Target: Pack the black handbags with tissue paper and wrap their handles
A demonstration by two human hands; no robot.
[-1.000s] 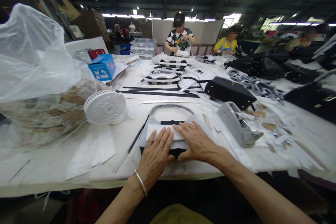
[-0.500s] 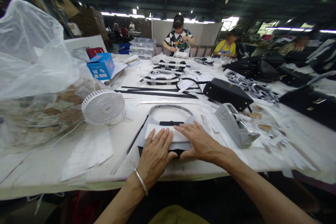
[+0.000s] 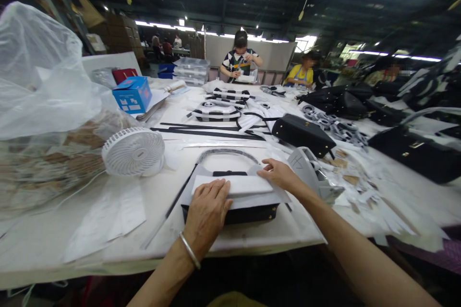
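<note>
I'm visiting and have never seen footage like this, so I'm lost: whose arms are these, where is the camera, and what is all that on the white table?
There is no machine here: a person wears one camera on the head, looking forward and down, so the two bare arms at the bottom are their own. The left hand lies flat on a sheet of white paper covering a black handbag with a grey wrapped handle. The right hand touches the paper's far right corner; whether it pinches it I cannot tell. On the white table nearby: a white round desk fan, a grey tape dispenser, a blue cardboard box and a big clear plastic bag. Other people work at the far end.
</note>
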